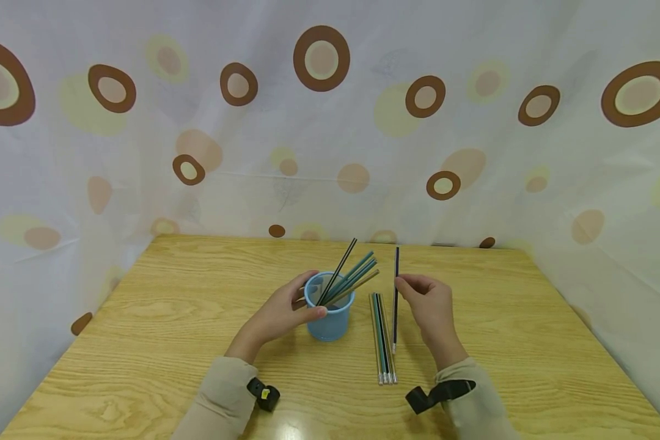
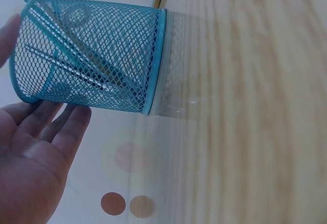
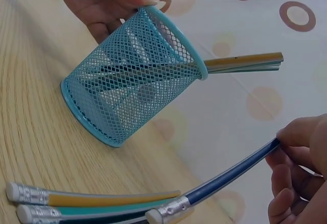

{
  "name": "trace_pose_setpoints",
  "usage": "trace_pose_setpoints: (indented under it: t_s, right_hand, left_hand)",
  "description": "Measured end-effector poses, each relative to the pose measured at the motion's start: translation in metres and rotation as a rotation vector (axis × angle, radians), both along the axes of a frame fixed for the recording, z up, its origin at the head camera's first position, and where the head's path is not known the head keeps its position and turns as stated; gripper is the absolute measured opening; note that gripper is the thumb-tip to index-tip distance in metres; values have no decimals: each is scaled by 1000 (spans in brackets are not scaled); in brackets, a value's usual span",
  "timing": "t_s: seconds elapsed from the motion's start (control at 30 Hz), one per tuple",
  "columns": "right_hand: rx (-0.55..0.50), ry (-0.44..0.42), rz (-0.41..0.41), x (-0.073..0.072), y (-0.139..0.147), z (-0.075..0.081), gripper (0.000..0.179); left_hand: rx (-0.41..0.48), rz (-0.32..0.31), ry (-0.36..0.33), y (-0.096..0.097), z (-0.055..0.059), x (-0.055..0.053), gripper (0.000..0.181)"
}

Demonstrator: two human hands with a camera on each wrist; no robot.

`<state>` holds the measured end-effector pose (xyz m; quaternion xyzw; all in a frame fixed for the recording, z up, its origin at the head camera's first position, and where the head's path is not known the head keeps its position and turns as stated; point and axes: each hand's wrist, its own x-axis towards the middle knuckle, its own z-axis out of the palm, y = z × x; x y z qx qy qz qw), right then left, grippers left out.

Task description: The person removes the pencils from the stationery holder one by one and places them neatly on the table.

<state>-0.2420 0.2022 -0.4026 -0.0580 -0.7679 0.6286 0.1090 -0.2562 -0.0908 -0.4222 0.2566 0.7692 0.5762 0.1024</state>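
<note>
- On the left, we are seeing a beige sleeve (image 1: 220, 391), and a black strap (image 1: 264, 393) is circling its wrist end.
- With the left hand (image 1: 279, 311) we are holding the blue mesh cup (image 1: 329, 327); the thumb is pressing at the near rim, the fingers are bracing the far side, and the grip is spanning wide.
- The cup is standing on the wooden table (image 1: 528, 342), just to the left of the loose pencils.
- Inside the cup, we are finding a group of pencils (image 1: 357, 269) in dark, teal and gold tones; they are leaning right, and their upper ends are projecting past the rim.
- Right of the cup, a row of pencils (image 1: 382, 336) is lying side by side on the table, gold, green and dark; the eraser ends are facing us.
- Beside that row, we are locating a dark blue pencil (image 1: 395, 318), whose white eraser (image 3: 155, 216) is pointing toward us.
- With the right hand (image 1: 431, 308) we are pinching this pencil between thumb and forefinger; the grip is narrow.
- At the far right, a second sleeve (image 1: 475, 397) is bearing another black strap (image 1: 456, 389).
- Behind everything, a patterned curtain (image 1: 330, 140) is spanning the full width.
</note>
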Motion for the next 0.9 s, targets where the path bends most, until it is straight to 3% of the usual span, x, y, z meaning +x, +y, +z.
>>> trace_pose_setpoints:
  t_s: [0.57,0.9]
  right_hand:
    - [142,-98,9,-6,7,-16,31]
    - [163,-139,-1,-9,7,-25,31]
  left_hand:
    - [-11,6,-2,0,1,0,83]
    - [-4,4,3,-1,0,1,82]
